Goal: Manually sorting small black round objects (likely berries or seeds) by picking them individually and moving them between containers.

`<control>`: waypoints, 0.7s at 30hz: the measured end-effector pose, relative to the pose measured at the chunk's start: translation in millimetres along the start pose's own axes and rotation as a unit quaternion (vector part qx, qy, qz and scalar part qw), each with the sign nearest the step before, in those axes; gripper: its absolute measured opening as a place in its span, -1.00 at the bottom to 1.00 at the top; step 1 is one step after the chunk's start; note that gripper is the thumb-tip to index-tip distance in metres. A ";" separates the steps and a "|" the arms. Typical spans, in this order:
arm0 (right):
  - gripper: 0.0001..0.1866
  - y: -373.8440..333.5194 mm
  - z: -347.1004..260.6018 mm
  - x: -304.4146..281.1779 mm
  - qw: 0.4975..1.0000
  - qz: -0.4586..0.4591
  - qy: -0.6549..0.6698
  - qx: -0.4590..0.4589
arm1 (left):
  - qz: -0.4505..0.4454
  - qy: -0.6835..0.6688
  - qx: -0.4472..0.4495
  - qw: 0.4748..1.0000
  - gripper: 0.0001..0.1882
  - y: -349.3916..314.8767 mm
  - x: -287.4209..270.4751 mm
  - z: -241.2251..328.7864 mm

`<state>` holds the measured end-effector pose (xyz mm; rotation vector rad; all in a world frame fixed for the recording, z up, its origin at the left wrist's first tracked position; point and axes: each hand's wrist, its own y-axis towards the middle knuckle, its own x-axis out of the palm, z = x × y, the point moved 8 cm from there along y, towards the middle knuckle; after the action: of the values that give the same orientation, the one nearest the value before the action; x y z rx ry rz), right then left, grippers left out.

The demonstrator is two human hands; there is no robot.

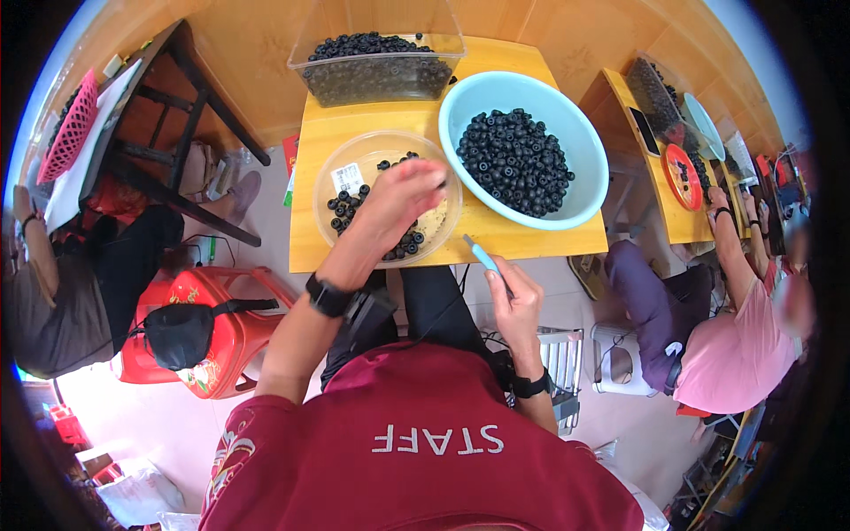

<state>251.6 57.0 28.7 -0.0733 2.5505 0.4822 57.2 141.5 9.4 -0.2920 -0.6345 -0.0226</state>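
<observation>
My left hand is over a shallow clear round tub, its fingers drawn together. A dark speck shows at the fingertips, seemingly one of the small black bead-like pieces. Several more black pieces lie in the tub beside a white label. At the table's front edge, my right hand grips a slim light blue tool, like a craft knife, its narrow tip pointing up and left toward the tub. Right of the tub stands a pale blue basin with a heap of black pieces.
A clear rectangular bin of black pieces stands at the back of the yellow table. On the left is a red stool with a black cap. To the right, people work at another table with a red plate.
</observation>
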 end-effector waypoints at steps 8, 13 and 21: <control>-0.79 -2.9 33.4 -30.0 0.998 0.065 0.007 0.011 | 0.003 0.185 0.072 0.980 -0.63 25.5 26.2 51.4; -0.80 6.2 38.7 -24.5 0.998 0.027 0.046 0.029 | 0.097 0.378 0.080 0.917 -0.77 45.4 -69.0 35.4; -0.81 18.2 33.3 -14.2 0.999 -0.011 0.032 0.003 | 0.129 0.625 0.116 0.761 -0.79 63.2 -61.1 22.3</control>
<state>277.6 85.1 15.6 -0.1157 2.6114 0.4707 1.9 204.0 -25.9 -0.0679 0.7551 0.1221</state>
